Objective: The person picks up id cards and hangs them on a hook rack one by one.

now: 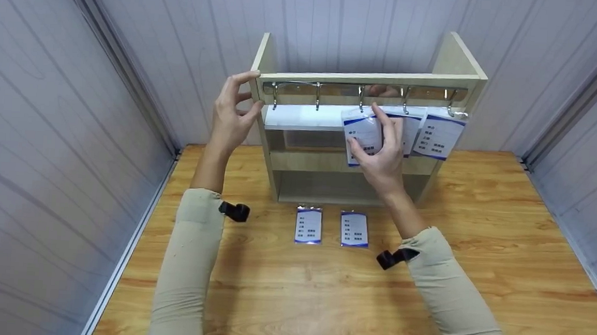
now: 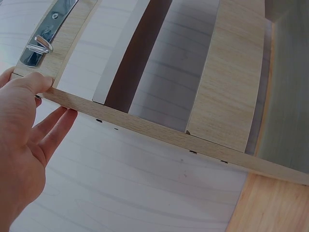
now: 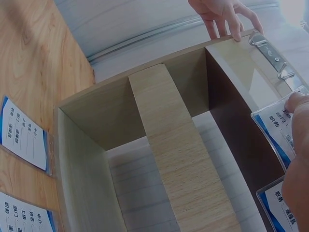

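Note:
My left hand (image 1: 232,114) grips the upper left corner of a small wooden shelf (image 1: 301,161), thumb on the front and fingers around the side panel. My right hand (image 1: 386,155) holds a name badge (image 1: 360,132) in a clear sleeve, its thumb on the badge's front. The badge's top edge is at the middle hook (image 1: 361,96) of a metal hook rail (image 1: 334,90); whether the hook passes through it I cannot tell. To its right hang a partly hidden badge (image 1: 412,128) and another badge (image 1: 439,137) at the far right hook.
Two more badges, a left one (image 1: 309,225) and a right one (image 1: 354,229), lie flat on the wood-grain surface (image 1: 291,291) before the shelf. Two hooks on the left of the rail carry nothing. Pale panel walls (image 1: 100,98) stand around the surface.

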Tool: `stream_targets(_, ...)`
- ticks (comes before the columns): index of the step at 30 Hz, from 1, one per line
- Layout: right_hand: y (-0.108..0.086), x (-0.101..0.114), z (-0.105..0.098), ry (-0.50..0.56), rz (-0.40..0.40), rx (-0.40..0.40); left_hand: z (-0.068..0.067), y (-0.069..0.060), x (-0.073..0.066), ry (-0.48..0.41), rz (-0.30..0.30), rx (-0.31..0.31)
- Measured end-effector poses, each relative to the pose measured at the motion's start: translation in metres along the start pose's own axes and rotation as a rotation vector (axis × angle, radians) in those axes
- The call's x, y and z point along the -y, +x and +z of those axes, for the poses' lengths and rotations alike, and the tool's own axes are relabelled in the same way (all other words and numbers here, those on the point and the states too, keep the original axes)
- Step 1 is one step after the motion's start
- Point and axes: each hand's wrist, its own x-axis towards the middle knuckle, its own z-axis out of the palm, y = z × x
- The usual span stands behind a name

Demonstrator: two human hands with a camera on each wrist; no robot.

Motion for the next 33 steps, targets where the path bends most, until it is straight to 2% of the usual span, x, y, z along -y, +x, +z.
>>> stream_targets(17,0.002,-0.009,0.004,-0.032,0.037,-0.013,0.002,-0.001,0.002,0.018,0.014,0.005)
stream_targets(27,0.002,-0.008,0.006,-0.057,0.040,-0.015,0.001,0.000,0.002,0.005,0.000,-0.001)
stream_targets(33,0.000,-0.012,0.005,-0.076,0.003,-0.027,0.001,0.001,0.002,0.005,0.000,0.000)
